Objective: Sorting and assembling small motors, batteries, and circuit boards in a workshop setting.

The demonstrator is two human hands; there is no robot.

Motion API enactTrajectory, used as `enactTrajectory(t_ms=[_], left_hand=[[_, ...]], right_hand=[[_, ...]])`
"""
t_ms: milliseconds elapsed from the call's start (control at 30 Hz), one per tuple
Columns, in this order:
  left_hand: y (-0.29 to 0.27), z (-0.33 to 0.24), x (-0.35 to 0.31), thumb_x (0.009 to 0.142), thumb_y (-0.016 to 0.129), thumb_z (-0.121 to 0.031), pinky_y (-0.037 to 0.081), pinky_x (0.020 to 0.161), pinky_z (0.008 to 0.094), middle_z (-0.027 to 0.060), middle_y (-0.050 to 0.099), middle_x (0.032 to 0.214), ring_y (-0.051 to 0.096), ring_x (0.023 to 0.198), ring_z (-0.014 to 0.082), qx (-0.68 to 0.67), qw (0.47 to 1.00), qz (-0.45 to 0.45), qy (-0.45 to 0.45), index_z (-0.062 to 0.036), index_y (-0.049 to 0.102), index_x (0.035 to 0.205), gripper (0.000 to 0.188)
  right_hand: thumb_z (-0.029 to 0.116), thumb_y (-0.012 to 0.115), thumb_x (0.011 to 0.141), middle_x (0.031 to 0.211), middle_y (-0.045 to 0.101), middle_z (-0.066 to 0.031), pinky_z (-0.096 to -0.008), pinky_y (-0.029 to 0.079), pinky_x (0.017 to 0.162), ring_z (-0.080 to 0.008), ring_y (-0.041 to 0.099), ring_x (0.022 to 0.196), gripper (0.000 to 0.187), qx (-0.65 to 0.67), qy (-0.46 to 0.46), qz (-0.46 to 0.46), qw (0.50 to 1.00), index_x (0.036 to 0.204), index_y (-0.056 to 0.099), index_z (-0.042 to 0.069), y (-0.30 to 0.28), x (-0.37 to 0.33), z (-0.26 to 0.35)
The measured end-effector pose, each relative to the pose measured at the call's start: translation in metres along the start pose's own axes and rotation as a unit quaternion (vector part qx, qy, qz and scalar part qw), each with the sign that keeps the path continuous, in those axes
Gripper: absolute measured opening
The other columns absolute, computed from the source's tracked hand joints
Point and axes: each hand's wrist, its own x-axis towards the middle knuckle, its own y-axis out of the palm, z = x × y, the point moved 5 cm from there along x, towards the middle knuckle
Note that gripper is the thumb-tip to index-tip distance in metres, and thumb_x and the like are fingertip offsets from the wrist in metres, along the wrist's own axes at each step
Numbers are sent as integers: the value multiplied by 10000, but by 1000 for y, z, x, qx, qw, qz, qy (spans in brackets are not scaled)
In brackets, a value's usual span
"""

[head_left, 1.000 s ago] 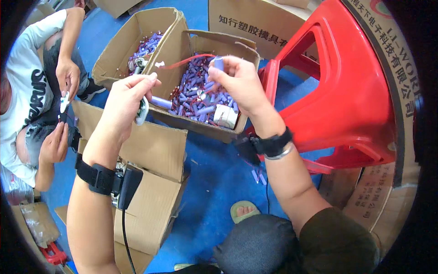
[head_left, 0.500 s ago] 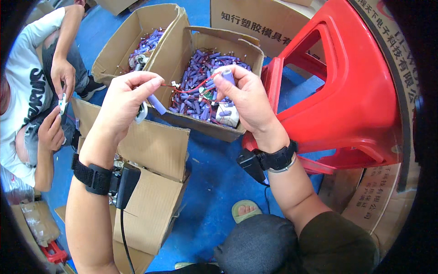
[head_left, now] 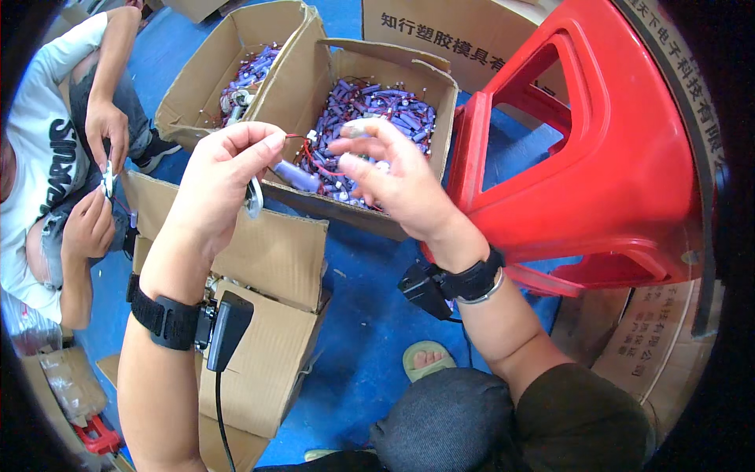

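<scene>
My left hand (head_left: 228, 169) is closed, its thumb and index finger pinching thin red and black wires (head_left: 313, 160). A purple cylindrical battery (head_left: 297, 177) hangs just beyond those fingertips. Below the palm shows the edge of a silvery curved piece (head_left: 254, 198), mostly hidden by the hand. My right hand (head_left: 401, 177) is open, thumb and fingers apart, over a cardboard box (head_left: 338, 206) full of purple batteries (head_left: 373, 106) with wires and white connectors. A greyish patch shows at one right fingertip, too blurred to make out.
Another carton (head_left: 185, 98) with purple batteries stands at the far left. An open-flapped carton (head_left: 255, 358) lies below my left forearm. A red plastic stool (head_left: 598, 181) is close on the right. At the left, a seated person (head_left: 47, 141) holds a small white piece in both hands.
My right hand has let go of a purple battery and its fingers have spread, moving slightly left. The purple battery beside my left hand has shifted right, its wires still pinched.
</scene>
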Motion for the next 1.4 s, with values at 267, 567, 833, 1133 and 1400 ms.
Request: enactTrajectory(t_ms=[267, 567, 833, 1133, 1400], left_hand=[[7, -15, -8, 813, 590, -173, 341, 586, 172, -47, 544, 729, 440, 633, 29, 4, 1000, 0, 27, -40, 602, 882, 150], [10, -7, -10, 794, 611, -144, 393, 595, 191, -21, 570, 726, 496, 661, 46, 44, 999, -12, 25, 4, 626, 894, 179], [3, -8, -11, 804, 613, -214, 349, 547, 182, -21, 558, 726, 440, 601, 30, -145, 989, -22, -13, -10, 619, 919, 234], [14, -25, -49, 811, 605, -215, 328, 552, 176, -22, 578, 741, 438, 620, 27, -56, 998, -12, -14, -15, 629, 920, 229], [-136, 55, -142, 749, 652, -223, 434, 726, 269, 81, 600, 896, 544, 813, 156, 348, 921, -48, -171, 34, 549, 1034, 397]], right_hand=[[99, 545, 834, 749, 588, -15, -187, 417, 551, -48, 516, 636, 98, 43, 93, 11, 995, 854, 572, 7, 12, -7, 10], [76, 557, 811, 709, 598, -48, -240, 450, 603, -102, 560, 650, 93, -6, 58, -146, 988, 811, 568, -16, -21, -1, -1], [112, 639, 741, 776, 615, -88, -239, 454, 627, -149, 570, 662, 191, -144, -91, -69, 983, 879, 599, -14, -6, -6, 34], [82, 560, 834, 826, 615, -57, -232, 468, 687, -111, 572, 738, 140, 327, 40, 21, 944, 930, 592, -15, 38, -11, 54], [101, 561, 834, 730, 586, -42, -189, 455, 563, -74, 532, 602, 138, 251, 110, 54, 960, 913, 582, -10, 26, -25, 55]])
